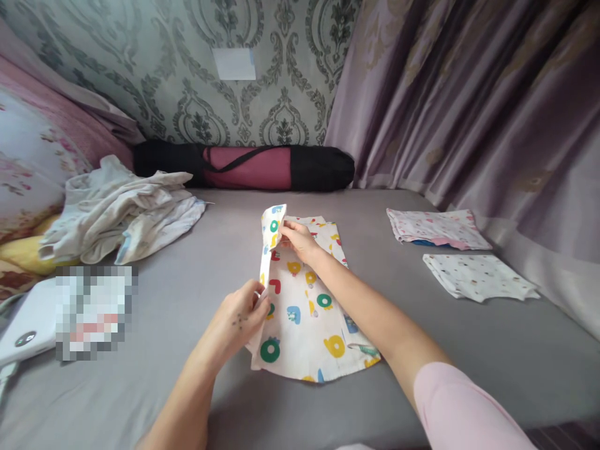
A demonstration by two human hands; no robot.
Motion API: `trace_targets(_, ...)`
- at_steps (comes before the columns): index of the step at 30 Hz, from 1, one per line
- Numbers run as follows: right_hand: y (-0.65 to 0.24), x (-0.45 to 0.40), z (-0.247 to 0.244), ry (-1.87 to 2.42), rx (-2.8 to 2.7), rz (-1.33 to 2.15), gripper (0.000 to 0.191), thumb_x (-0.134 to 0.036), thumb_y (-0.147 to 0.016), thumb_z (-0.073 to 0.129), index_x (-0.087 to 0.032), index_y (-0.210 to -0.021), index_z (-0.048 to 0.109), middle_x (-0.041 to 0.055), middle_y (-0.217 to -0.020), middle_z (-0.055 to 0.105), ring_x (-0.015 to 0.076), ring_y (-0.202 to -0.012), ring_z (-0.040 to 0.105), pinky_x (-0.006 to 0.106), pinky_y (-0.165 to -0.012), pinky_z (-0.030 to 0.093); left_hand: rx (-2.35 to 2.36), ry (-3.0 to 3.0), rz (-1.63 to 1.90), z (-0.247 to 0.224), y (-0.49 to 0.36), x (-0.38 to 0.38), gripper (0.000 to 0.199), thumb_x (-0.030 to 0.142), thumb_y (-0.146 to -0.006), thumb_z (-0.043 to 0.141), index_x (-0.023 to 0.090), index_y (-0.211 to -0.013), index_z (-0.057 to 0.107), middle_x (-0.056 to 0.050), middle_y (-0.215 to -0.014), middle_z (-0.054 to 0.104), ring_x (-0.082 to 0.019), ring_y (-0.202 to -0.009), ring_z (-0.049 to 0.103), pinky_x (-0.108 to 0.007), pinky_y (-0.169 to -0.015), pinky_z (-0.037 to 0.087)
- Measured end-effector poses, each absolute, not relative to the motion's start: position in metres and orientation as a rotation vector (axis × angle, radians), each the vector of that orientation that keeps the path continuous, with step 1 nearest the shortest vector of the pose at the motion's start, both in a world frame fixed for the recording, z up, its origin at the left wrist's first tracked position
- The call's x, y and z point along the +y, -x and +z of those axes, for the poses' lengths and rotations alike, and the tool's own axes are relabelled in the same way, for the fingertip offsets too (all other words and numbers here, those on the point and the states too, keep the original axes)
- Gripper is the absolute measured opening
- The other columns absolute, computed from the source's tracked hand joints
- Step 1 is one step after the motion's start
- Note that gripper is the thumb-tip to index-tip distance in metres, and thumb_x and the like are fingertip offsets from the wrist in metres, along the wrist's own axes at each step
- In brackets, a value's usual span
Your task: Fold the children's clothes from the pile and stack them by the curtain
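You are seemingly folding the patterned cloth (304,312) at frame centre, left hand (246,312) and right hand (300,242) pinching its left edge between fingers, the next move likely calling for laying it flat

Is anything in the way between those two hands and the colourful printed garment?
Nothing visible: the left hand holds the left edge of the printed garment, and the right hand holds its raised upper-left part.
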State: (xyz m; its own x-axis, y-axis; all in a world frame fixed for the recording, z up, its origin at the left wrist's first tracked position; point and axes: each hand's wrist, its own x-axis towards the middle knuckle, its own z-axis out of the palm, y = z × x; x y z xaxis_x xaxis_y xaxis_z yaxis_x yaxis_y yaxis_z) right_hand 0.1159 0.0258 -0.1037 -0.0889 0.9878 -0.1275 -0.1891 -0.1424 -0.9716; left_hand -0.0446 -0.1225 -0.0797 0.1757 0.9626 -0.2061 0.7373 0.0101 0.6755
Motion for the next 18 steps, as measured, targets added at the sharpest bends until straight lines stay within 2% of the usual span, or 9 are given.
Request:
trace_targets(3, -0.133, 0.02, -0.109, 1.177, -1.056, 1.389, 0.026, -0.023, -0.074, 0.062, -0.022, -0.099, 0.066, -0.0034, -0.078, 0.067, 0.009, -0.065, 0.061, 0.016, -0.052, 0.043, 1.512, -1.794, 0.496, -0.085, 0.036, -0.124, 0.025, 0.045, -0.089, 0.041, 0.022, -0.088, 0.052, 0.005, -0.059, 0.049, -0.012, -0.053, 0.043, -0.022, -0.05, 0.03)
trace_targets(6, -0.148, 0.016, -0.114, 1.219, -1.055, 1.34, 0.041, -0.022, -0.073, 0.062, -0.024, -0.114, 0.061, -0.0054, -0.074, 0.065, 0.0097, -0.063, 0.06, 0.018, -0.053, 0.045, 1.368, -1.788, 0.517, -0.086, 0.029, -0.126, 0.03, 0.048, -0.089, 0.044, 0.021, -0.095, 0.053, 0.005, -0.06, 0.052, -0.012, -0.053, 0.044, -0.022, -0.051, 0.033)
trace_targets(9, -0.161, 0.013, -0.12, 1.291, -1.071, 1.277, 0.041, -0.022, -0.072, 0.061, -0.023, -0.113, 0.059, -0.0056, -0.072, 0.064, 0.0111, -0.061, 0.061, 0.019, -0.052, 0.046, 1.251, -1.71, 0.501, -0.084, 0.025, -0.128, 0.037, 0.053, -0.089, 0.047, 0.02, -0.103, 0.054, 0.002, -0.065, 0.06, -0.013, -0.057, 0.054, -0.024, -0.056, 0.04)
trace_targets(13, -0.178, 0.014, -0.133, 1.494, -1.185, 1.112, 0.031, -0.022, -0.071, 0.059, -0.021, -0.101, 0.062, -0.0028, -0.075, 0.066, 0.0138, -0.061, 0.062, 0.021, -0.05, 0.045, 1.321, -1.727, 0.567, -0.085, 0.028, -0.126, 0.036, 0.053, -0.091, 0.043, 0.02, -0.098, 0.058, -0.001, -0.069, 0.063, -0.014, -0.058, 0.058, -0.024, -0.056, 0.043)
trace_targets(15, -0.184, 0.015, -0.137, 1.643, -1.27, 0.96, 0.03, -0.024, -0.07, 0.061, -0.021, -0.1, 0.063, -0.0019, -0.076, 0.066, 0.0162, -0.066, 0.064, 0.025, -0.056, 0.05, 1.42, -1.752, 0.591, -0.087, 0.032, -0.124, 0.036, 0.051, -0.092, 0.041, 0.021, -0.096, 0.06, -0.003, -0.074, 0.066, -0.015, -0.06, 0.059, -0.024, -0.056, 0.044)
trace_targets(18, -0.188, 0.015, -0.137, 1.827, -1.383, 0.666, 0.034, -0.024, -0.071, 0.059, -0.021, -0.105, 0.064, 0.0006, -0.081, 0.068, 0.0204, -0.083, 0.067, 0.031, -0.078, 0.052, 1.547, -1.791, 0.585, -0.087, 0.038, -0.119, 0.032, 0.044, -0.092, 0.039, 0.021, -0.097, 0.061, -0.005, -0.082, 0.069, -0.017, -0.068, 0.063, -0.026, -0.06, 0.046)
